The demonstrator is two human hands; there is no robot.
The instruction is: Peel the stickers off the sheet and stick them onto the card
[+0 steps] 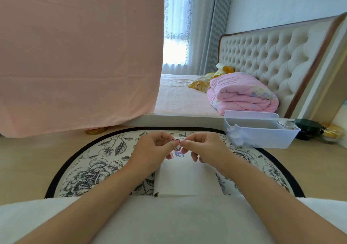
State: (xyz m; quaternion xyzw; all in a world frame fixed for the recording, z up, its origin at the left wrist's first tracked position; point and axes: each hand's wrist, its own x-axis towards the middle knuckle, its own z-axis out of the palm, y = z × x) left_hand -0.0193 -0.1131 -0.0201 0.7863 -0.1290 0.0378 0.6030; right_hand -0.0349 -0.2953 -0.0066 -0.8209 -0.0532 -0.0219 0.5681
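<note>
A small cartoon sticker [178,144] in pink and purple hangs between my two hands, above the far end of the white card [185,180]. My left hand [155,149] pinches its left edge with thumb and forefinger. From the other side my right hand [203,147] pinches its right edge. The card lies flat on a round flower-patterned mat [90,170]. Whether the piece in my fingers is a single sticker or a bit of the sheet I cannot tell.
A pale plastic basket [259,131] with small bits inside stands at the right beyond the mat. Dark and gold jars [319,129] sit behind it. A pink cloth [78,56] hangs at the left; a bed with a folded pink quilt [242,95] lies beyond.
</note>
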